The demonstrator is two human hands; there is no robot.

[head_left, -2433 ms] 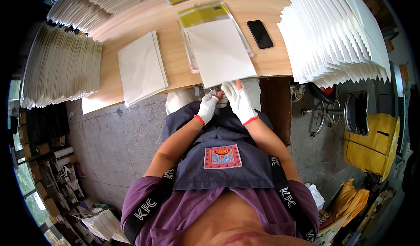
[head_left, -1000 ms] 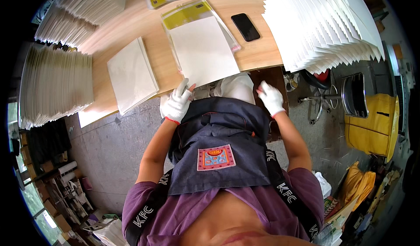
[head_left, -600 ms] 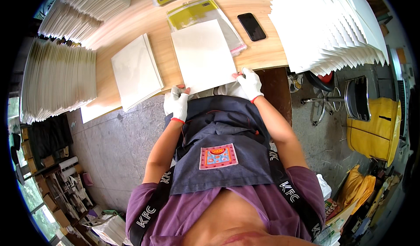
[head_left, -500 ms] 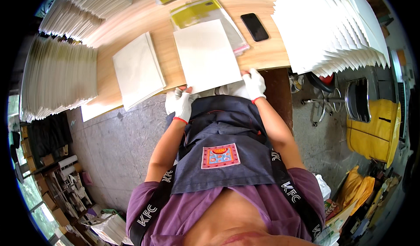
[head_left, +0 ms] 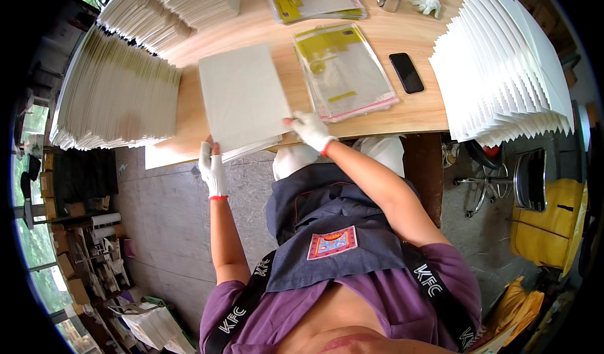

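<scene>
Wood-topped table point(head_left: 415, 118), pale grain, spans a cluttered workroom w/ grey floor point(head_left: 163, 209), windows point(head_left: 41, 247) & loaded shelves point(head_left: 104, 253) at L, swivel chair point(head_left: 530, 181) & big yellow bag point(head_left: 542, 225) at R. On the tabletop: tall white paper stacks point(head_left: 116, 93) at L, a fanned white pile point(head_left: 503, 77) at R, black phone point(head_left: 406, 73), metal pot point(head_left: 390, 0) & a spare white glove point(head_left: 428, 6) toward the far edge.

Printing shows on clear plastic sleeves point(head_left: 346, 71), mid-table: yellow-green band, small dark mark, pink strip along near edge; a similar sleeve pile point(head_left: 314, 1) lies beyond. Bold white lettering runs down the black straps point(head_left: 437, 285) over a purple shirt point(head_left: 390, 319); dark apron point(head_left: 292, 212) has a red-bordered patch point(head_left: 332, 242) w/ small figures, too fine to make out.

White sheet point(head_left: 244, 96), plain, rectangular, slightly blurred, is over table's L part, btwn stacks & sleeves, near edge past the tabletop's front; other white sheets point(head_left: 251, 151) peek out beneath. Can't tell if it's one layer or several. Gloved L hand point(head_left: 212, 168), fingertips bare, pinches its near L corner; gloved R hand point(head_left: 310, 132) grips its R edge near the opposite corner.
</scene>
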